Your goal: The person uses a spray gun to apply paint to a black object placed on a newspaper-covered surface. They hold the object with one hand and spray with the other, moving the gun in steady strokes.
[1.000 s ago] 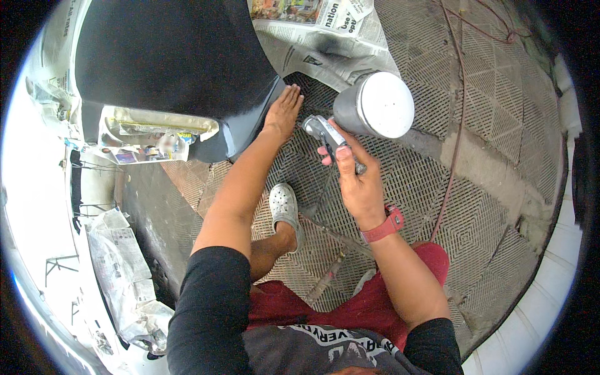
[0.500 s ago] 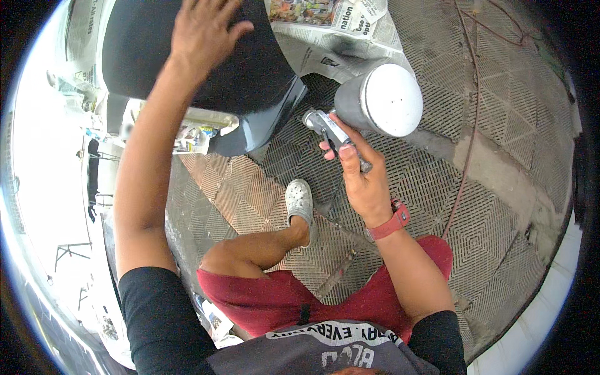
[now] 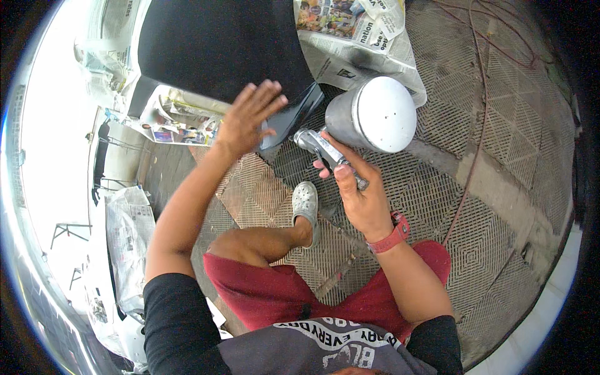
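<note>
Right hand clamps a spray gun beside the black panel; left hand, spread wide, could touch and smudge that panel.

The gun is silvery metal with a soft shine. The cup looks like smooth grey metal of low sheen, its lid smooth, white and speckled. The panel is smooth and black, dull across the broad face, glossy along its lower edge. The newspaper is thin, creased, matt paper; the mat is rough, ribbed and dull. Shorts and shirt are matt cloth; the clog looks like moulded plastic.
</note>
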The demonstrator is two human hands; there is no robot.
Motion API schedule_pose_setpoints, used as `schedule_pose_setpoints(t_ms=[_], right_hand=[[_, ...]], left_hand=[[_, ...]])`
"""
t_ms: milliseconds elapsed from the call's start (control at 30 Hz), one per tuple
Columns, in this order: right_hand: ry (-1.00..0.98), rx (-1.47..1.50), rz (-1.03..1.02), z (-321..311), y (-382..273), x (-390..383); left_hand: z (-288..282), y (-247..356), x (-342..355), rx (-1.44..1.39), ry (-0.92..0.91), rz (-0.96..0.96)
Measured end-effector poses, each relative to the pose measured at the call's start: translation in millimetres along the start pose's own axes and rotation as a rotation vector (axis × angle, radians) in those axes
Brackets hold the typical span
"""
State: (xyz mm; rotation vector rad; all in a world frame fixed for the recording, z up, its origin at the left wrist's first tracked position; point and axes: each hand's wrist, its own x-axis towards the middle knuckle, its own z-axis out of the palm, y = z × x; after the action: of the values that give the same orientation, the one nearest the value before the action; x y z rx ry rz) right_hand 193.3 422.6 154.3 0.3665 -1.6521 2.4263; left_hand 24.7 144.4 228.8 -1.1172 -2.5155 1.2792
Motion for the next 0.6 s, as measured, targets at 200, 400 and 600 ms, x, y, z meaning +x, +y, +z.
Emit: schedule_pose_setpoints(t_ms=[200, 400, 600], right_hand=[[0.012, 0.028, 0.178, -8.7, 2.0, -6.4], [0.134, -0.159, 0.245, -27.5, 28.1, 0.2], [0.306, -0.368, 0.199, -53.1, 67.3, 19.9]], left_hand=[[-35.2, -60.8, -24.5, -0.067, 0.408, -0.342], [24.9, 71.7, -15.1, -0.648, 0.158, -0.103], [-33.8, 226.4, 24.4, -2.491, -0.334, -0.093]])
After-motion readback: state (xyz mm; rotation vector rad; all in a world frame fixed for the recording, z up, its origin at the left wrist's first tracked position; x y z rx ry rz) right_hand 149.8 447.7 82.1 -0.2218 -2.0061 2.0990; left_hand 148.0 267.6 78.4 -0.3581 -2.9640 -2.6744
